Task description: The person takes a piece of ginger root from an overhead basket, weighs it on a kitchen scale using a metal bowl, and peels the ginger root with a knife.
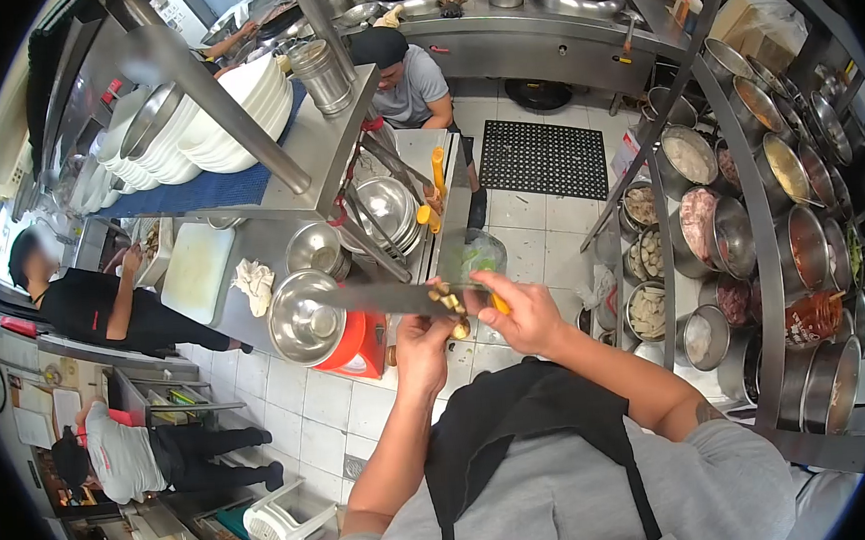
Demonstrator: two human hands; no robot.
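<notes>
Nearest the camera, the person's grey shirt and black apron (524, 434) are filling the bottom of the head view, and both forearms are reaching up and away from the chest. The left hand (424, 343) and the right hand (526, 314) are meeting just above the apron, almost touching each other. Between them they are holding a large cleaver (379, 299). Its flat blade is running sideways, pointing out to the person's left, with the long axis nearly level. The right hand is wrapping closed around the yellow handle end; the left hand's fingers are pinching shut on the blade near where it meets the handle. The blade's free end is therefore lying well out to the left of both grips.

Behind the blade, a steel bowl (301, 324) is sitting on something red (358, 347) at the edge of a steel counter (280, 236). A white cutting board (197, 271) and a crumpled cloth (253, 283) are lying on that counter. A bag of greens (482, 254) is sitting just beyond the right hand. Containers of ingredients (710, 220) are crowding shelves to the right. Three other people are working nearby, one in a grey shirt (410, 86) by the stoves.
</notes>
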